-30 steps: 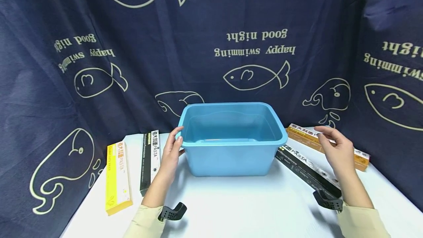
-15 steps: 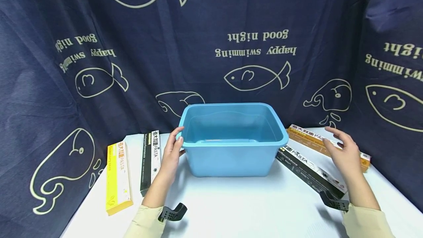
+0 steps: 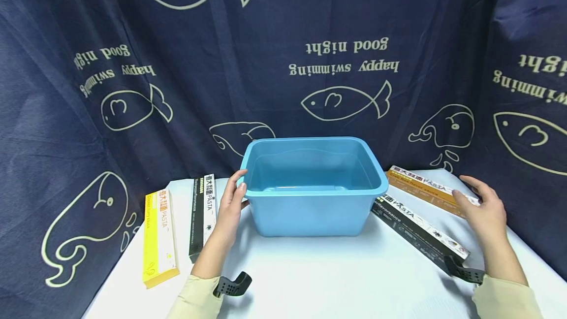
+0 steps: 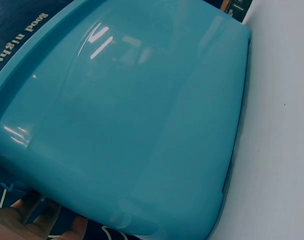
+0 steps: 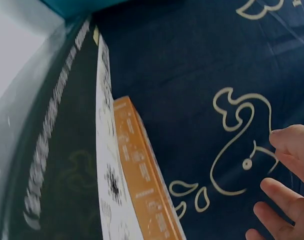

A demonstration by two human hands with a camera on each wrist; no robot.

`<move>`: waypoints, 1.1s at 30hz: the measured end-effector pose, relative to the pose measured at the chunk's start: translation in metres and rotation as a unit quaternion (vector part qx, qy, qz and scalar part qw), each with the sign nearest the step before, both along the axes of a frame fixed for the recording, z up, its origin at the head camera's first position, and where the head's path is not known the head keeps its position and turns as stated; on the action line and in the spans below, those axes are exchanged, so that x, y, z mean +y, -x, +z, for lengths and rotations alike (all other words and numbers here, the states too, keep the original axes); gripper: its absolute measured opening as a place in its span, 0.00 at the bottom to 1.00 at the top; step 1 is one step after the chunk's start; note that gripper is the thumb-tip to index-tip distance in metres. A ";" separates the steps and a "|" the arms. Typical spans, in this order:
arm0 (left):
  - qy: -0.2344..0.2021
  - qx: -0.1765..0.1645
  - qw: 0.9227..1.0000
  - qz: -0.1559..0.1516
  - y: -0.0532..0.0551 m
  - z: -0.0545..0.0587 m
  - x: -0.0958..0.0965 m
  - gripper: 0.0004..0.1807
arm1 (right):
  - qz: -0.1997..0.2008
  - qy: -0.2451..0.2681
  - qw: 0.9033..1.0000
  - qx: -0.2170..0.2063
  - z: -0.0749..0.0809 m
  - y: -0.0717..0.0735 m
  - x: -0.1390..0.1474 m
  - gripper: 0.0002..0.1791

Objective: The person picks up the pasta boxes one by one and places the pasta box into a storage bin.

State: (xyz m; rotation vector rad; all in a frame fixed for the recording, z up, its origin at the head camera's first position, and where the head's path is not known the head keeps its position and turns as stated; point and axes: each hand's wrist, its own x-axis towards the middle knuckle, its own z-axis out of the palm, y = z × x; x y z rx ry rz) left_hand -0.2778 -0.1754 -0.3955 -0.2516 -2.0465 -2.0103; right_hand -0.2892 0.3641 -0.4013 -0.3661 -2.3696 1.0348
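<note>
A blue plastic bin (image 3: pixel 307 215) stands mid-table. At its left rim is my left hand (image 3: pixel 229 208), thumb and index finger at the edge and another finger below it; the left wrist view catches fingers (image 4: pixel 47 217) beside the bin's wall. My right hand (image 3: pixel 485 210) is held in the air, fingers apart with nothing between them. It overlaps the near end of an orange pasta box (image 3: pixel 425 188) in the head view. Closer in lies a black-and-white pasta box (image 3: pixel 418 230), running diagonally from the bin toward my right wrist.
Left of the bin lie a yellow pasta box (image 3: pixel 159 238) and another black-and-white pasta box (image 3: pixel 203 215), side by side. A dark blue curtain (image 3: pixel 274 53) with fish drawings hangs behind the white table (image 3: pixel 332 279).
My right hand has moved right, away from the bin, passing over the orange box toward its near end. My left hand and the bin have stayed in place.
</note>
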 end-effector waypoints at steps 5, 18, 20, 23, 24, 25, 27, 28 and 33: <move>-0.003 -0.001 1.000 0.000 -0.001 0.001 0.000 0.23 | -0.043 0.016 0.999 -0.003 -0.007 0.000 0.010 0.29; -0.003 0.000 1.000 0.000 -0.002 0.002 0.002 0.23 | -0.074 0.014 0.997 -0.035 -0.028 -0.004 0.040 0.30; -0.003 0.001 1.000 0.000 -0.002 0.002 0.001 0.23 | -0.075 0.014 0.996 -0.045 -0.030 -0.005 0.044 0.31; -0.002 0.000 1.000 0.000 -0.001 0.002 0.001 0.23 | -0.076 0.014 0.995 -0.060 -0.032 -0.006 0.051 0.32; -0.002 0.000 1.000 0.000 -0.001 0.002 0.001 0.23 | -0.076 0.015 0.995 -0.063 -0.034 -0.007 0.053 0.32; -0.002 0.000 1.000 -0.001 -0.001 0.002 0.001 0.23 | -0.075 0.015 0.995 -0.066 -0.035 -0.007 0.055 0.32; -0.002 0.000 1.000 0.000 -0.001 0.002 0.001 0.23 | -0.073 0.015 0.994 -0.075 -0.039 -0.007 0.058 0.32; -0.002 0.000 1.000 0.000 -0.001 0.001 0.001 0.23 | -0.072 0.016 0.994 -0.079 -0.042 -0.007 0.060 0.32; -0.001 0.002 1.000 0.000 0.000 0.001 0.001 0.23 | -0.067 0.031 0.991 -0.111 -0.051 -0.006 0.066 0.35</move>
